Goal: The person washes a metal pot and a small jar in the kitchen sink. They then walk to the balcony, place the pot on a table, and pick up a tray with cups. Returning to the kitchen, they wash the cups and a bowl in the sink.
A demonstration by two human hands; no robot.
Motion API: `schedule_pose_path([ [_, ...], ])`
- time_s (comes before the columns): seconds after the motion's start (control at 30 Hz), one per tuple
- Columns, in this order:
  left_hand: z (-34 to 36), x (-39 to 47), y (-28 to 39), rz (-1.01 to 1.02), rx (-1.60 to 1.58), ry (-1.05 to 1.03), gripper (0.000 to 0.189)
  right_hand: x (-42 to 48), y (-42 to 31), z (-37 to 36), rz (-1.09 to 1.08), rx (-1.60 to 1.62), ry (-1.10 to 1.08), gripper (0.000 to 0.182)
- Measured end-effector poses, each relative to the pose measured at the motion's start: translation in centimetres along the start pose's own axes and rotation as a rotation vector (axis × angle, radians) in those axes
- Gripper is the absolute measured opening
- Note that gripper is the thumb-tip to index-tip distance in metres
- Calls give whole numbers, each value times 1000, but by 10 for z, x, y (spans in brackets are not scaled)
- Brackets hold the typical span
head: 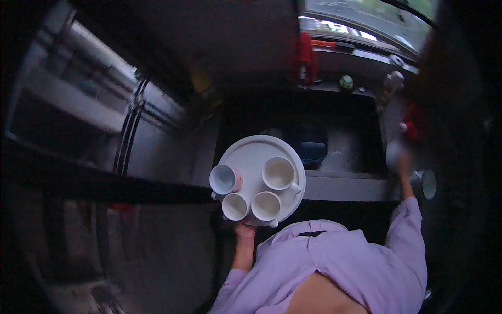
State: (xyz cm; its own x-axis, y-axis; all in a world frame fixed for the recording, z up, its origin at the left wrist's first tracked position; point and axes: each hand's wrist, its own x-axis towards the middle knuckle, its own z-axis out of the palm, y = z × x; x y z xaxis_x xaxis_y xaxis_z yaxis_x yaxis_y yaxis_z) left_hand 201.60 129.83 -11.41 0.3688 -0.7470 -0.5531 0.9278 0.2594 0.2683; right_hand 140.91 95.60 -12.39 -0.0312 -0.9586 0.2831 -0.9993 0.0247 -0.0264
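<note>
My left hand [245, 230] supports a round white tray [251, 147] from its near edge; the fingers under it are hidden. Several mugs stand upright on the tray. One mug with a pinkish patterned side [225, 179] is at the left rim. A larger white mug [278, 173] stands at the right, and two white cups [235, 207] [266, 206] are side by side near my wrist. Far to the right, my right hand [404, 161] reaches out, blurred, at a white rounded object [393, 155]. Whether its fingers grip that object is unclear.
Beyond the tray lies a dark sink with a dark blue basin [311, 147] and a pale front ledge [345, 189]. A pale round-mouthed container [429, 184] stands beside my right forearm. Red cloth [308, 59] hangs by the window; a green round item [346, 82] sits behind the sink.
</note>
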Motion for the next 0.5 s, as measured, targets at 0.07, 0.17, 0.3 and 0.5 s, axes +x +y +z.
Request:
schedule_pose_path([
  [0.07, -17, -13, -8, 51, -125, 49, 47, 23, -2, 23, -37, -3, -25, 21],
  [0.17, -36, -23, -29, 202, -38, 177, 50, 53, -4, 43, -69, 3, -40, 22],
  [0.3, -54, -21, -43, 316, -49, 297, 51, 76, 3, 65, -91, 6, -39, 22],
  [0.5, -65, 14, -43, 399, -159, 275, 61, 105, 0, 82, -122, 14, -2, 23],
])
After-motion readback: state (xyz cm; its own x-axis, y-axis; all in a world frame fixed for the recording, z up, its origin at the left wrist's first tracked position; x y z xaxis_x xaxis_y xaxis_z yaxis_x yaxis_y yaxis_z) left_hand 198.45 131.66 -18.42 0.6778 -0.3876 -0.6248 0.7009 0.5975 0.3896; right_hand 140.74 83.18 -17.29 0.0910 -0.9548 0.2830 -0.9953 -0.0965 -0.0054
